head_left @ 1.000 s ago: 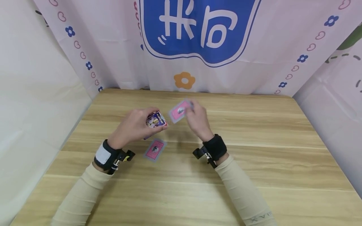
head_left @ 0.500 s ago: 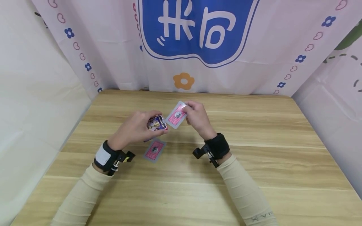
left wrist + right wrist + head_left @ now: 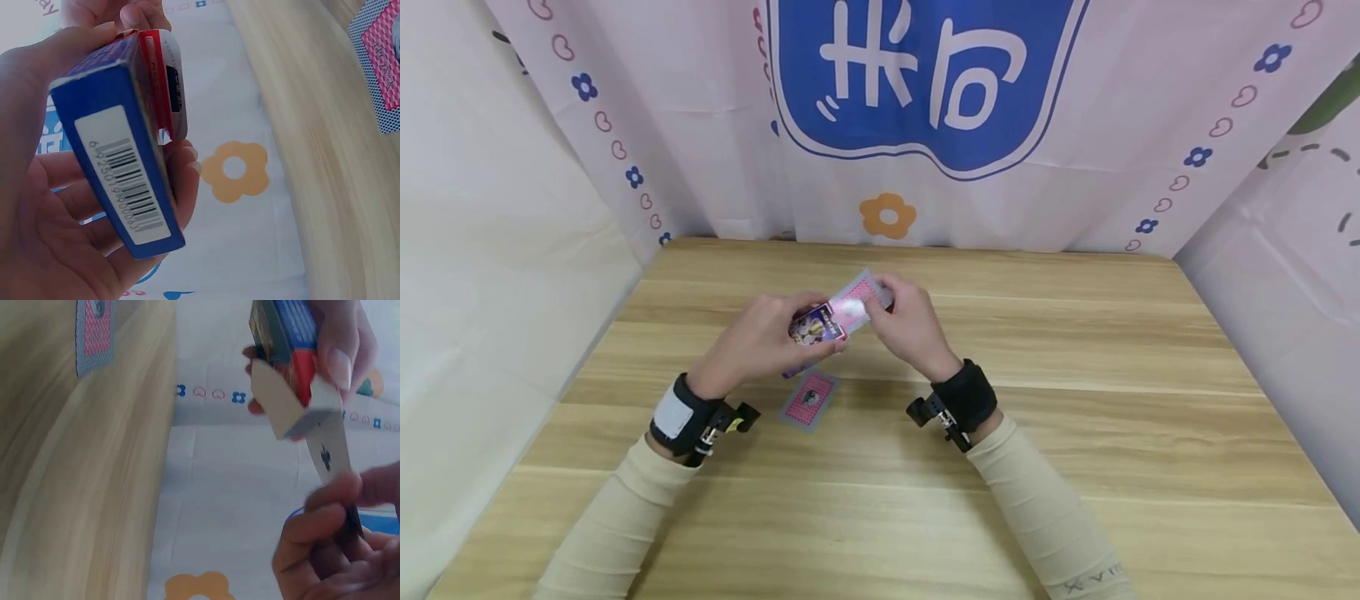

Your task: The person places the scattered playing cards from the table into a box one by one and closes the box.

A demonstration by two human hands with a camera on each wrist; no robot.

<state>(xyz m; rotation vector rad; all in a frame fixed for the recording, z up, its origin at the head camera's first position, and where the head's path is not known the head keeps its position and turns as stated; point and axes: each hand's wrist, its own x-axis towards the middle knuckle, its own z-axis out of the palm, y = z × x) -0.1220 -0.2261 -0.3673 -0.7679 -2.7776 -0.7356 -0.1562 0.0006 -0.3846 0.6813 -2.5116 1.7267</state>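
My left hand (image 3: 745, 342) grips a blue and red playing-card box (image 3: 817, 327) between thumb and fingers, raised over the table. The box's barcode end (image 3: 125, 178) faces the left wrist camera. Between thumb and fingers of my right hand (image 3: 913, 327) is a playing card (image 3: 853, 300) with a pink patterned back. The card's near end meets the open end of the box, and in the right wrist view its white face (image 3: 329, 450) shows a black club. A pale box flap (image 3: 275, 400) stands out beside it. Another pink-backed card (image 3: 810, 400) lies flat below the left hand.
The wooden table (image 3: 1075, 400) stretches wide to the right and toward me. Behind it hangs a white curtain (image 3: 737, 175) with a blue emblem and flowers. Both wrists wear black camera straps (image 3: 967, 396).
My right hand has brought its card leftward and down, from apart from the box to its open end. The left hand with the box has barely shifted, and the card on the table stays put.
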